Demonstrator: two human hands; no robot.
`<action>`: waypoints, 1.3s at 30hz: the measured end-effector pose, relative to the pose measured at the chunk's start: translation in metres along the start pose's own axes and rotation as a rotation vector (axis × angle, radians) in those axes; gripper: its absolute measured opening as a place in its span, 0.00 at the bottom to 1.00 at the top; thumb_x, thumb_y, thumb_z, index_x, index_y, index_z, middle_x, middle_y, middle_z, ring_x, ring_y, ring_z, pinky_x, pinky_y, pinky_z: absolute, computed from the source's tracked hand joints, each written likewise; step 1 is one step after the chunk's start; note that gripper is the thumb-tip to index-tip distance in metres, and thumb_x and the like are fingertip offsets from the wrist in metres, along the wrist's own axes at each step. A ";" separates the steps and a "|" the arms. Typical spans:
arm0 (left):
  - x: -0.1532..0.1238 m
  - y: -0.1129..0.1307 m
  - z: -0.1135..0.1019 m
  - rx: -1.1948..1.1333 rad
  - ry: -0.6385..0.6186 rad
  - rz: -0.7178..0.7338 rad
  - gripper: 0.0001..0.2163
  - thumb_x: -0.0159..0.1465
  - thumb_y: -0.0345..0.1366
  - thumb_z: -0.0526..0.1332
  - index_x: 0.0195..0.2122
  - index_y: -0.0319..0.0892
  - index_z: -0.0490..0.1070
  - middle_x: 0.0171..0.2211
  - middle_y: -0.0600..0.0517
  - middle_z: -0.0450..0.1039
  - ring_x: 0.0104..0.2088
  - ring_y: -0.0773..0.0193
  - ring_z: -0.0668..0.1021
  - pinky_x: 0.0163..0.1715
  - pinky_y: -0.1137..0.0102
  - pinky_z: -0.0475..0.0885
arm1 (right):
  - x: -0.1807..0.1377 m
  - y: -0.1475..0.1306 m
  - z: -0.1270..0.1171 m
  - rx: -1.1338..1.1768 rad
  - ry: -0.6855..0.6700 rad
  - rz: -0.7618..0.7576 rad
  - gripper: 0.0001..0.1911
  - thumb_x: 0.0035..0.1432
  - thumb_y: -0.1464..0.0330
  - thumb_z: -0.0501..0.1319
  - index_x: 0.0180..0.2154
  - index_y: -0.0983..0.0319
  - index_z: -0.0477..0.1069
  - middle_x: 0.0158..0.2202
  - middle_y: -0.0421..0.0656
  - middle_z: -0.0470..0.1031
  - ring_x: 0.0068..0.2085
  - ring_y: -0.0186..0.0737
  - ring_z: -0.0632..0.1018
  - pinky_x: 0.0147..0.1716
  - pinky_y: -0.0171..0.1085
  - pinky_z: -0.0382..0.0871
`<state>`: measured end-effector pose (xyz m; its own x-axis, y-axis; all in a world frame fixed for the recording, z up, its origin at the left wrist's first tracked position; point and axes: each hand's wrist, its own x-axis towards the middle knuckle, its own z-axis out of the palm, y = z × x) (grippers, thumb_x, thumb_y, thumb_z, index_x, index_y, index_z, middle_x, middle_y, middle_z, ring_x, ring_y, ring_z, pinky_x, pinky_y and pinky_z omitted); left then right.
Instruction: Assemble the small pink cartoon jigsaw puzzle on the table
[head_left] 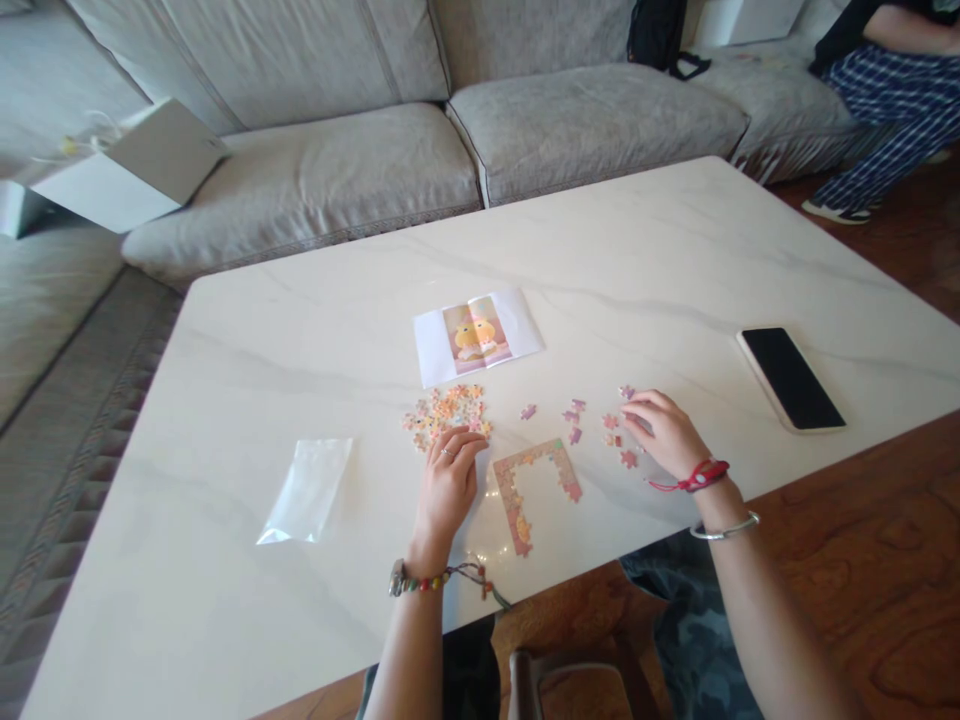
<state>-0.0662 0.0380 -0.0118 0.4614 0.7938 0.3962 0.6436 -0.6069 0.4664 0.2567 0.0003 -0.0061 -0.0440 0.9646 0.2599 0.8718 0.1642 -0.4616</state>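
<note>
My left hand (448, 485) lies palm down on the white marble table (300, 330), fingers stretched toward the near edge of a heap of pastel puzzle pieces (446, 413). My right hand (664, 430) rests with curled fingers over a few loose pink pieces (574, 418); whether it grips one is unclear. Between the hands lies a partly joined puzzle border (534, 478). A folded reference picture (478, 336) of a yellow figure sits just behind the heap.
An empty clear plastic bag (307, 488) lies to the left. A black phone (791, 378) rests near the table's right edge. A grey sofa (420, 150) runs behind, holding a white box (135, 165). A person in checked trousers (885, 100) sits far right.
</note>
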 end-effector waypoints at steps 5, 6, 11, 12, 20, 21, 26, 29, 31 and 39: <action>-0.005 -0.006 -0.002 0.009 -0.008 -0.014 0.12 0.59 0.24 0.50 0.37 0.43 0.68 0.38 0.50 0.71 0.48 0.59 0.68 0.49 0.58 0.65 | -0.008 0.026 -0.012 -0.087 0.068 0.097 0.10 0.53 0.67 0.55 0.35 0.61 0.72 0.34 0.46 0.71 0.37 0.42 0.73 0.38 0.43 0.69; -0.006 -0.007 -0.002 0.014 -0.012 -0.011 0.12 0.59 0.24 0.50 0.37 0.43 0.68 0.38 0.50 0.71 0.48 0.59 0.68 0.49 0.57 0.65 | -0.009 0.029 -0.014 -0.090 0.075 0.107 0.10 0.53 0.66 0.55 0.36 0.61 0.72 0.34 0.46 0.71 0.36 0.42 0.73 0.38 0.43 0.69; -0.002 -0.008 0.001 0.018 -0.004 0.000 0.12 0.59 0.24 0.49 0.37 0.44 0.69 0.37 0.50 0.71 0.46 0.60 0.69 0.48 0.57 0.66 | -0.007 0.024 -0.010 -0.016 0.009 0.084 0.11 0.52 0.65 0.57 0.38 0.59 0.71 0.35 0.45 0.70 0.33 0.40 0.73 0.34 0.40 0.69; -0.001 -0.007 0.002 0.019 -0.005 -0.004 0.12 0.59 0.25 0.49 0.37 0.44 0.69 0.37 0.50 0.71 0.46 0.60 0.69 0.48 0.57 0.66 | -0.006 0.021 -0.008 0.000 -0.009 0.076 0.10 0.52 0.65 0.57 0.37 0.59 0.71 0.34 0.45 0.70 0.33 0.39 0.73 0.34 0.40 0.69; 0.003 -0.003 0.003 0.045 -0.040 -0.039 0.12 0.59 0.25 0.49 0.38 0.43 0.69 0.39 0.49 0.70 0.46 0.60 0.69 0.48 0.59 0.66 | -0.004 0.012 -0.005 0.008 -0.036 0.086 0.09 0.52 0.66 0.57 0.36 0.61 0.70 0.35 0.46 0.68 0.35 0.41 0.72 0.37 0.41 0.68; 0.003 -0.003 0.003 0.047 -0.042 -0.036 0.12 0.59 0.25 0.49 0.37 0.43 0.69 0.39 0.49 0.71 0.46 0.60 0.68 0.48 0.59 0.65 | -0.004 0.010 -0.005 0.008 -0.030 0.078 0.10 0.52 0.66 0.57 0.38 0.61 0.70 0.36 0.46 0.68 0.36 0.42 0.72 0.38 0.42 0.68; 0.001 -0.003 0.003 0.043 -0.033 -0.025 0.12 0.59 0.25 0.49 0.37 0.43 0.69 0.39 0.50 0.71 0.47 0.60 0.68 0.49 0.60 0.65 | 0.000 -0.007 0.002 0.052 -0.077 -0.016 0.09 0.52 0.66 0.58 0.37 0.59 0.71 0.37 0.46 0.68 0.40 0.43 0.71 0.42 0.43 0.66; 0.001 -0.003 0.002 0.042 -0.026 -0.032 0.12 0.59 0.24 0.49 0.37 0.43 0.69 0.39 0.50 0.71 0.47 0.61 0.68 0.49 0.60 0.65 | 0.002 -0.012 0.005 0.066 -0.097 -0.018 0.06 0.53 0.66 0.57 0.31 0.59 0.72 0.35 0.45 0.68 0.38 0.42 0.72 0.41 0.42 0.67; 0.000 -0.003 0.001 0.043 -0.026 -0.036 0.12 0.59 0.25 0.50 0.36 0.43 0.69 0.39 0.49 0.71 0.47 0.60 0.68 0.49 0.59 0.65 | 0.002 -0.011 0.006 0.070 -0.098 -0.002 0.06 0.53 0.66 0.57 0.30 0.60 0.71 0.34 0.44 0.68 0.37 0.40 0.72 0.40 0.41 0.67; -0.001 -0.005 -0.002 0.030 -0.016 -0.046 0.12 0.59 0.24 0.49 0.36 0.43 0.69 0.38 0.50 0.71 0.47 0.61 0.68 0.48 0.60 0.66 | 0.001 0.001 -0.009 0.048 -0.050 0.051 0.08 0.53 0.68 0.56 0.35 0.60 0.71 0.35 0.45 0.70 0.38 0.41 0.72 0.41 0.41 0.67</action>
<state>-0.0711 0.0400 -0.0135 0.4402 0.8217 0.3620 0.6823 -0.5682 0.4600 0.2619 -0.0004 0.0014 -0.0255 0.9808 0.1932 0.8491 0.1233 -0.5136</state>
